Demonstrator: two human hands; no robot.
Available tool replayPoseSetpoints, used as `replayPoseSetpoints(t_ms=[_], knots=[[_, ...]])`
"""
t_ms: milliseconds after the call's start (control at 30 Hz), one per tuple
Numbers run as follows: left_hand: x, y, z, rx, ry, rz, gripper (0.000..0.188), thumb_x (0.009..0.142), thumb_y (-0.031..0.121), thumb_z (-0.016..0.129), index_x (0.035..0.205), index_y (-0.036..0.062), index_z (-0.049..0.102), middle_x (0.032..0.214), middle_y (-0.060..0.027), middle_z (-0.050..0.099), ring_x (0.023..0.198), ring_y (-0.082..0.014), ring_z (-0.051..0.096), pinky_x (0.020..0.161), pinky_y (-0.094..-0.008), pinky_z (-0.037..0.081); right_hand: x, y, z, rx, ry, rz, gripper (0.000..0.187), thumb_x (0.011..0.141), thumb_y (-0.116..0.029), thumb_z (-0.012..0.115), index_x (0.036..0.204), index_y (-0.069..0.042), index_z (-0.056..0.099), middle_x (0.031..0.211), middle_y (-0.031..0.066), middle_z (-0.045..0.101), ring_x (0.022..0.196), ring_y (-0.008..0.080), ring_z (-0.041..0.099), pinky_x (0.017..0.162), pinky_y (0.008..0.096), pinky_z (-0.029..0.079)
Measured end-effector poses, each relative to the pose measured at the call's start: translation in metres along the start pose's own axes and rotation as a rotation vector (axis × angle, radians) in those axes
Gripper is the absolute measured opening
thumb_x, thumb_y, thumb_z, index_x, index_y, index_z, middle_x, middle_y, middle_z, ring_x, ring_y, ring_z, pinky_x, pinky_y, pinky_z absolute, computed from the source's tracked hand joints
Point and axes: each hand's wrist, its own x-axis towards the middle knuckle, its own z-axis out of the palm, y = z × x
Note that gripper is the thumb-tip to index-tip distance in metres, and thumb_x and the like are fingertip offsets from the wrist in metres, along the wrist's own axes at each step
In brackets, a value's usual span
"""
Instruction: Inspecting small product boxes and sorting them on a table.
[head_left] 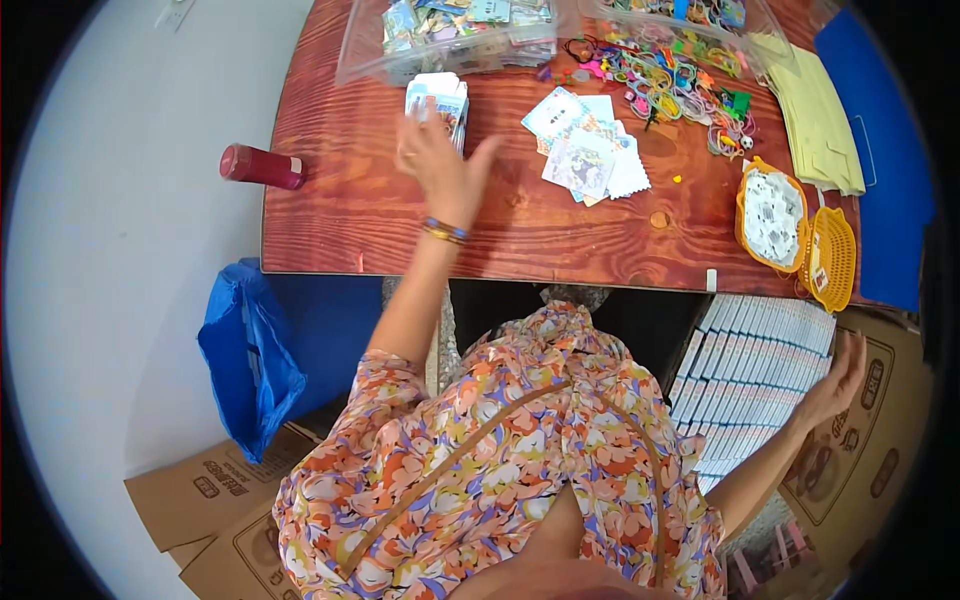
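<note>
My left hand (445, 175) reaches over the table with its thumb and fingers spread. Its fingertips lie at a stack of small printed cards (440, 90); whether they touch it I cannot tell. To the right of that stack is a loose pile of cards (583, 163), some with scalloped edges. Off the table's right front, my right hand (838, 385) is held out with fingers stretched and nothing visible in it. Close beside it, below table height, stand rows of tightly packed, thin white packs (740, 360).
On the red-brown wooden table (350, 235) are a dark red bottle (262, 167), a clear bin of cards (470, 50), colourful bands and trinkets (680, 90), a yellow basket (772, 215) with white packets, and yellow bags (815, 120). A blue bag (250, 360) stands lower left.
</note>
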Motion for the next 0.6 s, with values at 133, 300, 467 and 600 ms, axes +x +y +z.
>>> replayPoseSetpoints(t_ms=[133, 300, 467, 600], knots=[[0.012, -0.054, 0.009, 0.022, -0.416, -0.137, 0.102, 0.068, 0.052, 0.083, 0.147, 0.0071, 0.036, 0.122, -0.0138, 0.058, 0.121, -0.0344, 0.049, 0.105, -0.0584, 0.025, -0.002, -0.042, 0.053, 0.247, -0.171, -0.016, 0.032, 0.102, -0.002, 0.046, 0.132, 0.003, 0.056, 0.130, 0.0123, 0.061, 0.109, 0.0205, 0.065, 0.093, 0.0328, 0.053], [0.009, -0.051, -0.001, -0.133, -0.355, -0.160, 0.109, 0.067, 0.045, 0.087, 0.151, 0.0072, 0.029, 0.129, -0.0165, 0.052, 0.125, -0.0372, 0.044, 0.106, -0.0576, 0.027, -0.022, -0.093, 0.103, 0.297, -0.387, -0.064, 0.031, 0.100, 0.002, 0.049, 0.129, 0.000, 0.059, 0.123, 0.0125, 0.064, 0.100, 0.0192, 0.068, 0.086, 0.0287, 0.053], [0.009, -0.051, -0.007, -0.174, -0.396, -0.264, 0.115, 0.065, 0.036, 0.090, 0.154, 0.0071, 0.024, 0.136, -0.0183, 0.044, 0.128, -0.0395, 0.039, 0.104, -0.0562, 0.028, -0.036, -0.119, 0.120, 0.379, -0.484, -0.089, 0.030, 0.100, 0.001, 0.049, 0.127, 0.000, 0.061, 0.119, 0.0103, 0.066, 0.099, 0.0174, 0.068, 0.085, 0.0267, 0.052], [0.004, -0.017, -0.030, -0.200, -0.290, -0.068, 0.109, 0.065, 0.029, 0.089, 0.152, 0.0066, 0.027, 0.139, -0.0169, 0.043, 0.131, -0.0372, 0.038, 0.105, -0.0553, 0.026, -0.053, -0.160, 0.139, 0.602, -0.643, 0.038, 0.025, 0.100, -0.002, 0.051, 0.121, 0.001, 0.064, 0.116, 0.0090, 0.067, 0.094, 0.0149, 0.067, 0.081, 0.0259, 0.053]])
